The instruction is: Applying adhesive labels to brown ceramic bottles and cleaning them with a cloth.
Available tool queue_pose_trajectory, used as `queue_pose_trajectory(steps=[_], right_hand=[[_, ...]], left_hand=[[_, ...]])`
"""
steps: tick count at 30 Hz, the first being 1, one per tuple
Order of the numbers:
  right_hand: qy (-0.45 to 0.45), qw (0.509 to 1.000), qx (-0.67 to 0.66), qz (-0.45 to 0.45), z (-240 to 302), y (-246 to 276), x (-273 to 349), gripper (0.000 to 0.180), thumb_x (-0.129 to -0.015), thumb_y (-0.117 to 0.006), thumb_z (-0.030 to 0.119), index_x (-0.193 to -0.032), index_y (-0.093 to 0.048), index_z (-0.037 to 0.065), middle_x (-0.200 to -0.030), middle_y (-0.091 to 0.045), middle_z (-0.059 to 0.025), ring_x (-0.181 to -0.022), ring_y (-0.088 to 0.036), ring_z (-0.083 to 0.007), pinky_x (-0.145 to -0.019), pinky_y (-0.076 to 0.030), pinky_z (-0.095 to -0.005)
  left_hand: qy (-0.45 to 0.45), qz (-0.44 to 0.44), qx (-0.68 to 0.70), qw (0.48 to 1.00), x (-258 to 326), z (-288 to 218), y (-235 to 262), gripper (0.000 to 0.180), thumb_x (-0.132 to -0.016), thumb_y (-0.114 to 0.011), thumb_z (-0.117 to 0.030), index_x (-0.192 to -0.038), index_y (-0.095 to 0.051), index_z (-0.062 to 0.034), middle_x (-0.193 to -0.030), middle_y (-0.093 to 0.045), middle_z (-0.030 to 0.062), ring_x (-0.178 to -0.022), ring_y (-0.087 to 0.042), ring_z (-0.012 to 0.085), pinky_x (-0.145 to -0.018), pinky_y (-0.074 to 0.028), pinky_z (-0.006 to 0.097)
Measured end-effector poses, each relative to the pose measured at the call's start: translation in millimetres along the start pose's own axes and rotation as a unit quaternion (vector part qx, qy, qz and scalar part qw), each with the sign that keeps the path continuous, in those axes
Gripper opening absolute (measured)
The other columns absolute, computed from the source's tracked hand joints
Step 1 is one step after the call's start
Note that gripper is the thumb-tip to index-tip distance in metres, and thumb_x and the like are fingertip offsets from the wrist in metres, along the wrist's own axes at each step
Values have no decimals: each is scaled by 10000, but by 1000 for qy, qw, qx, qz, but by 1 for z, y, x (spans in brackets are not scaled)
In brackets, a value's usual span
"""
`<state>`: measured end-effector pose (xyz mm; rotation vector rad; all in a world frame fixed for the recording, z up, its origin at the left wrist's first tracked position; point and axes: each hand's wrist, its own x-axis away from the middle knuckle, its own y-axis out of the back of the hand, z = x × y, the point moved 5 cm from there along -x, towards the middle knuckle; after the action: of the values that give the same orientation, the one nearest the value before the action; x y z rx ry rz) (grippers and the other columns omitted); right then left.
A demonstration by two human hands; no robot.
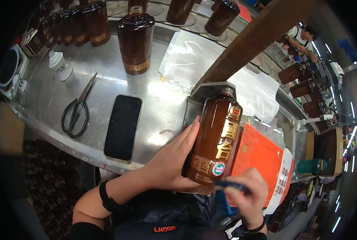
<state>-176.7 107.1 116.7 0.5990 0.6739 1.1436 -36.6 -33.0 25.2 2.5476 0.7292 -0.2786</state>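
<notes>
A brown glass bottle [210,132] with gold lettering leans on its back, its open neck pointing away from me. My left hand [168,162] is wrapped round its left side and base. Low on the front of the bottle sits a round white and green sticker [218,169]. Close to that sticker, my right hand [250,194] grips a slim dark-blue tool [236,185], blurred, so its exact kind is unclear. The tool's tip is at the bottle's lower edge; whether it touches the glass I cannot tell.
Black-handled scissors [76,114], a phone [123,128] and a white squeeze bottle [60,66] lie or stand on the metal table [162,120]. Another brown bottle [136,44] stands behind. A rusty beam [250,40] slants overhead. An orange sheet [252,160] lies right. A co-worker [302,38] is far right.
</notes>
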Motion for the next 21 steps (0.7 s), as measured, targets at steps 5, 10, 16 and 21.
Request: queue_pose_trajectory(steps=[5,10,16,21], right_hand=[[-194,975,-56,-97,-59,13,13,184,-763,-770,16,-922,-700,-42,-734,-593,-63,-664,-558,-152,-597,-425,-283],[-93,989,-110,-42,-20,-9,5,148,-772,-776,30,-862,-677,-32,-746,-607,-67,-693,-581,-152,-622,-444,-275],[-127,986,-76,-71,-51,6,17,162,-768,-791,36,-883,-693,-23,-762,-620,-70,-670,-580,-146,-597,-438,-271],[-145,985,-52,-83,-65,-3,13,155,-782,-773,48,-911,-705,-6,-780,-627,-61,-683,-586,-162,-591,-437,-268]], left_hand=[[-4,11,-23,1000,1,2,-1,1282,-705,-876,-431,-1549,-56,79,-1575,-199,327,-1475,-228,465,-1208,-221,490],[0,27,-31,999,2,10,-4,1252,-718,-870,-389,-1562,-61,57,-1588,-211,291,-1491,-200,446,-1218,-170,503],[15,32,-19,999,-2,7,-3,1218,-708,-875,-356,-1562,-105,45,-1585,-232,278,-1495,-204,429,-1218,-164,501],[1,19,-20,1000,1,6,-1,1207,-703,-876,-348,-1566,-125,36,-1596,-221,268,-1499,-197,426,-1215,-176,490]])
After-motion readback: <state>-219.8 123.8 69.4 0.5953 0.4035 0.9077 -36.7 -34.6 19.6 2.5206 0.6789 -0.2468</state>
